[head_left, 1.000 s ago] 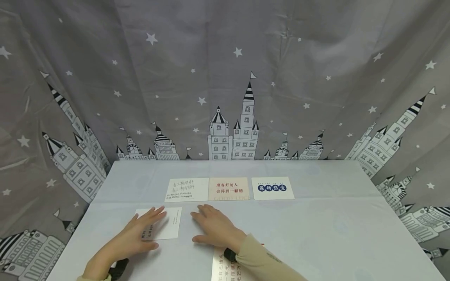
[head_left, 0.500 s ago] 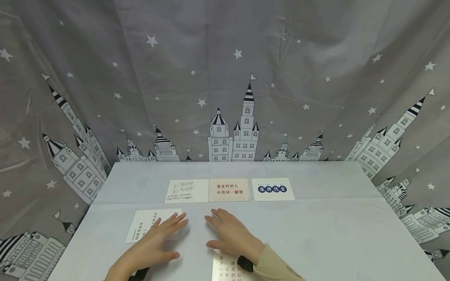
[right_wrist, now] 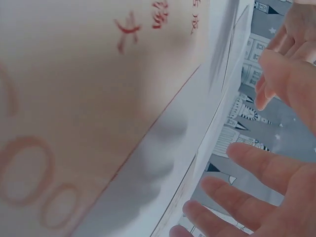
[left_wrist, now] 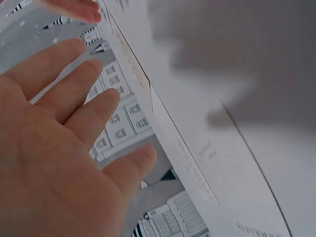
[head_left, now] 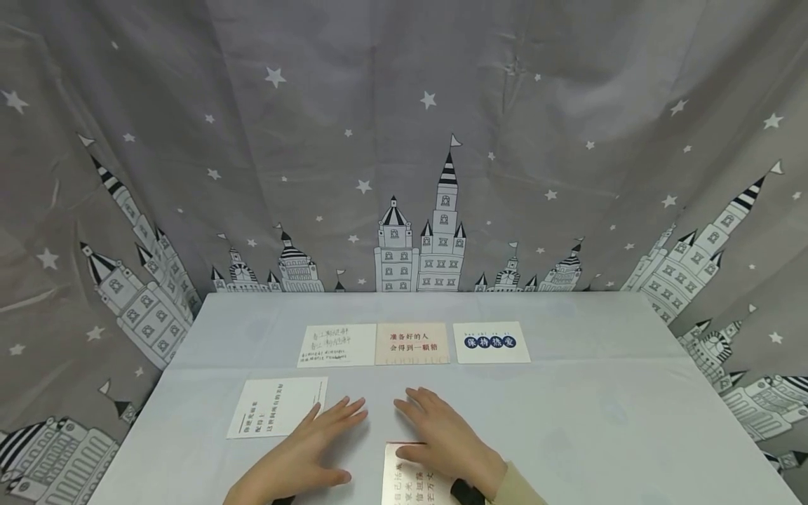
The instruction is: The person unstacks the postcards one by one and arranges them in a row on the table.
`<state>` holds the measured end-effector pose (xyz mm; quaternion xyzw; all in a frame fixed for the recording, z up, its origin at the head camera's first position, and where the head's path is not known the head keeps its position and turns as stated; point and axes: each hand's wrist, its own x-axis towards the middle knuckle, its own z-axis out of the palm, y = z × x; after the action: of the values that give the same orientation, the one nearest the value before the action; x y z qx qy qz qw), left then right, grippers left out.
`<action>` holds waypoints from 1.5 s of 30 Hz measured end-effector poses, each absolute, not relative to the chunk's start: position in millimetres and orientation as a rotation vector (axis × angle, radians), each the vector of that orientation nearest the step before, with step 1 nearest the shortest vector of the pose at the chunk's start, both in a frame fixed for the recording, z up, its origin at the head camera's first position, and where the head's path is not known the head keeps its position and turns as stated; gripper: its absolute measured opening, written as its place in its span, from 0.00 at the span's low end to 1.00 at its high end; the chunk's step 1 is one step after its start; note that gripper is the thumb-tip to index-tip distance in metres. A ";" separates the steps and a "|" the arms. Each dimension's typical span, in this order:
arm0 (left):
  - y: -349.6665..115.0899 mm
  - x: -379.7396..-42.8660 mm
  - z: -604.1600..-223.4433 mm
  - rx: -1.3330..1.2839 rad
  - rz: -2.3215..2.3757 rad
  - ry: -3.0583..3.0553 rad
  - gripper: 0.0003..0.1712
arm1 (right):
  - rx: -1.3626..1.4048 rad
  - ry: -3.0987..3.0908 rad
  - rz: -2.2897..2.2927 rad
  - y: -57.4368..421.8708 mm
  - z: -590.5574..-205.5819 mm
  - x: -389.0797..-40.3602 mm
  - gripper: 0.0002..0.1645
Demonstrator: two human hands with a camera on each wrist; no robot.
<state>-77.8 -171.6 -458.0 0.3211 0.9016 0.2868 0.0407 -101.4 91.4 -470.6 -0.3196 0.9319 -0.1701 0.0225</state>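
Left hand (head_left: 299,452) with fingers spread, holding nothing, near a black-lettered card (head_left: 259,410), right hand (head_left: 448,438) likewise spread and holding nothing, above a red-lettered card (head_left: 410,485) (its near end cropped), three cards in a row (head_left: 413,356) farther back, white table (head_left: 600,421) beneath

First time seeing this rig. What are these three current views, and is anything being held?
No robot here: these are a person's bare left hand and right hand. The wide view comes from a head-worn camera looking forward and down; the two close, tilted views come from cameras worn on each wrist.

On the white-covered table lie five cards. Back row: a handwritten card, a peach card with red characters and a card with blue circles. Nearer: a white card with black text and a cream card, each partly hidden by a hand. Neither hand holds anything.
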 end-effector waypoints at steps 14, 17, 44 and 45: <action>-152.2 -68.6 -459.9 1.011 0.837 2.718 0.47 | -0.875 2.913 -0.586 119.8 -472.5 -84.1 0.39; -147.6 -67.0 -461.2 1.011 0.830 2.713 0.47 | -0.849 2.914 -0.612 125.9 -472.5 -80.8 0.39; -121.6 -59.6 -471.8 0.984 0.785 2.629 0.56 | -0.897 2.858 -0.718 157.6 -482.9 -58.0 0.48; -120.6 -58.9 -472.7 0.990 0.784 2.630 0.56 | -0.915 2.863 -0.726 159.0 -484.9 -56.6 0.49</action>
<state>-58.9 -120.6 -472.7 0.3373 0.8958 0.2670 0.1118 -56.6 159.0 -484.9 -0.2958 0.9257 -0.2346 0.0247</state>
